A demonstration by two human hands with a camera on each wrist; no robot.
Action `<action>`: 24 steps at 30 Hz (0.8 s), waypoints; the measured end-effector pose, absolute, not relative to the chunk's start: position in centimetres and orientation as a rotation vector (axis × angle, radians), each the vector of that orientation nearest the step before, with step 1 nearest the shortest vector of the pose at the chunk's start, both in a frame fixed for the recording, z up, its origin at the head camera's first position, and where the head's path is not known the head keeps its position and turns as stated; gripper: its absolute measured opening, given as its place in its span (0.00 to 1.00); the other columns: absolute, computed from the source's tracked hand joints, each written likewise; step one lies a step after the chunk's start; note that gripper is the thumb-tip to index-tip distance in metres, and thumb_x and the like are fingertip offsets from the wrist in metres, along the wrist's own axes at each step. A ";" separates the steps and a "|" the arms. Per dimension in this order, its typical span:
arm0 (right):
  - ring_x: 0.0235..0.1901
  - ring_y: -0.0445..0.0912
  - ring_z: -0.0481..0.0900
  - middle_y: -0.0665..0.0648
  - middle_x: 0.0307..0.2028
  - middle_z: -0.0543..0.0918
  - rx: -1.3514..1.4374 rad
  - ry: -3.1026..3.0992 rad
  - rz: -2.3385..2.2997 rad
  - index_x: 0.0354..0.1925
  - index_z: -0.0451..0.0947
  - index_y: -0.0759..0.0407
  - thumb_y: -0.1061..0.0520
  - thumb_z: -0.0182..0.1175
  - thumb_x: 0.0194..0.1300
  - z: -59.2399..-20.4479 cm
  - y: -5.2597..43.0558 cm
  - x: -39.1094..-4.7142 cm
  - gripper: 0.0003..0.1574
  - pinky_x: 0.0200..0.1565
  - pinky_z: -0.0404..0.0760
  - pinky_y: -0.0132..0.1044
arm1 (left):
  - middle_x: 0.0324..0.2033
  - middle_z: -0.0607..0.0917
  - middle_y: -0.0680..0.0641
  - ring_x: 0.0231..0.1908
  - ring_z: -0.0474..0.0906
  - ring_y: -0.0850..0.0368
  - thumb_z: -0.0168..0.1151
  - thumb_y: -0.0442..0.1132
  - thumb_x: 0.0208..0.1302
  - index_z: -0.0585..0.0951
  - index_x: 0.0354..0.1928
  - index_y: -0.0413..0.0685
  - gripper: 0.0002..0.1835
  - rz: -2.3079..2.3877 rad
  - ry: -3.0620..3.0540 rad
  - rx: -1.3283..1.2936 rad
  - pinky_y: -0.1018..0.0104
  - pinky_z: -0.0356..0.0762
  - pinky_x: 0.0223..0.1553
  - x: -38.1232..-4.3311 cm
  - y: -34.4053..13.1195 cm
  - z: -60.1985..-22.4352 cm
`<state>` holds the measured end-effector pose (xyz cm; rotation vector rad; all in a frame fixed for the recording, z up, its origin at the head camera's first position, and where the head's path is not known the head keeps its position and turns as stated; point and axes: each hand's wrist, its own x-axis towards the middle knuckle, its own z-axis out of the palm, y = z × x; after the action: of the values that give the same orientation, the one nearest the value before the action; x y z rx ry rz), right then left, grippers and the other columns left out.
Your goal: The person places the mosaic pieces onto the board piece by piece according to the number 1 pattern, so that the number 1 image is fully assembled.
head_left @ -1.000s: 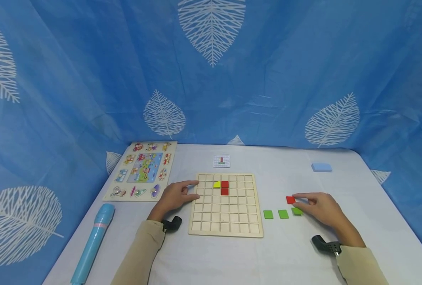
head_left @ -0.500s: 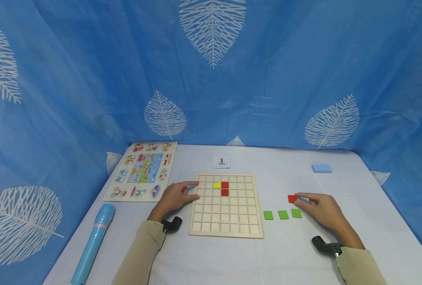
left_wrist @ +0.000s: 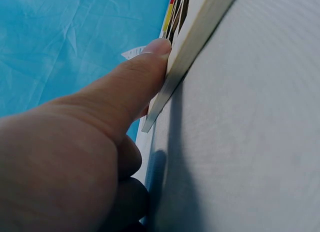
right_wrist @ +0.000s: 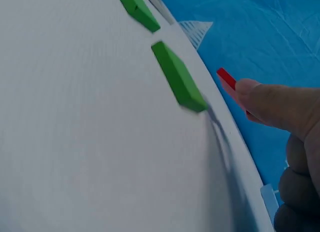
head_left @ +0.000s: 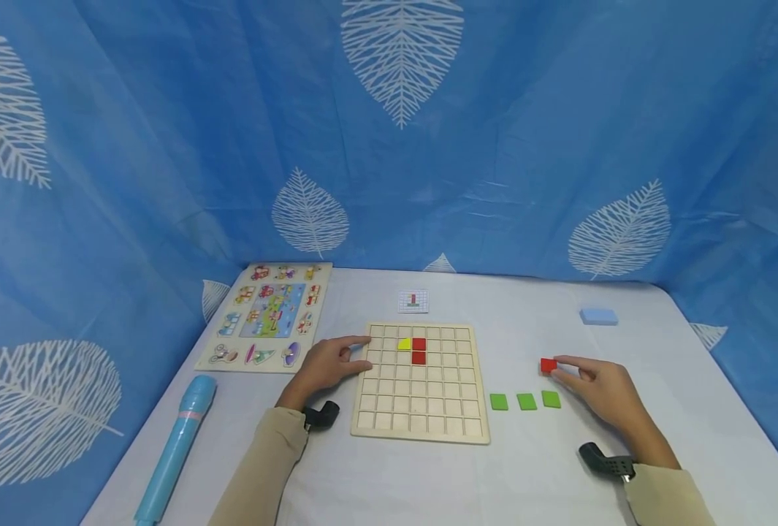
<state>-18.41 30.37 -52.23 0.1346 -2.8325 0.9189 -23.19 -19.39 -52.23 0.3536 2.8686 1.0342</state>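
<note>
My right hand [head_left: 599,387] pinches a red square tile [head_left: 548,366] between thumb and index finger. In the right wrist view, that red tile [right_wrist: 232,87] is raised above the cloth, the thumb on its face. Close below the hand three green square tiles [head_left: 551,399] lie in a row to the right of the wooden grid board [head_left: 421,438]. At the board's left edge my left hand [head_left: 326,365] touches the rim with index finger and thumb; the left wrist view shows the thumb [left_wrist: 130,79] against it. A yellow piece [head_left: 405,343] and two red tiles [head_left: 418,357] sit in the board's upper cells.
Behind the board lies a small card [head_left: 413,301] printed with a grid and coloured squares. A picture puzzle board [head_left: 310,321] and a light-blue tube [head_left: 174,453] occupy the left side. A pale blue block [head_left: 598,317] rests at the back right. Blue leaf-print curtain [head_left: 494,146] surrounds the table.
My right hand has lifted the red tile slightly and shifted it a little right. The nearest green tile now shows clear of the fingers. My left hand stays at the board's edge.
</note>
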 end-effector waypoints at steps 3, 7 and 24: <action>0.18 0.44 0.59 0.49 0.15 0.62 0.147 -2.809 0.907 0.55 0.86 0.60 0.46 0.70 0.68 -51.8 29.7 -18.3 0.25 0.21 0.58 0.37 | 0.16 0.68 0.56 0.18 0.59 0.61 0.75 0.56 0.60 0.83 0.64 0.61 0.30 1.028 2.874 0.356 0.65 0.57 0.23 -23.2 -19.4 -52.2; 0.17 0.43 0.58 0.48 0.15 0.61 0.168 -2.788 0.910 0.54 0.87 0.60 0.49 0.71 0.67 -51.1 28.6 -18.4 0.22 0.21 0.57 0.37 | 0.16 0.68 0.56 0.18 0.59 0.61 0.75 0.56 0.60 0.82 0.64 0.61 0.30 1.030 2.875 0.353 0.65 0.57 0.23 -23.2 -19.4 -52.2; 0.14 0.42 0.55 0.47 0.14 0.60 0.337 -2.792 1.007 0.54 0.87 0.56 0.52 0.73 0.64 -49.8 24.0 -19.1 0.21 0.17 0.57 0.35 | 0.15 0.67 0.56 0.18 0.59 0.60 0.75 0.56 0.59 0.83 0.64 0.62 0.30 1.037 2.862 0.321 0.65 0.57 0.23 -23.1 -19.1 -52.3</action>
<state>-19.11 24.03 -49.77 0.3365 -2.7925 1.0066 -23.05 -19.15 -52.28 0.3212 2.8616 1.0375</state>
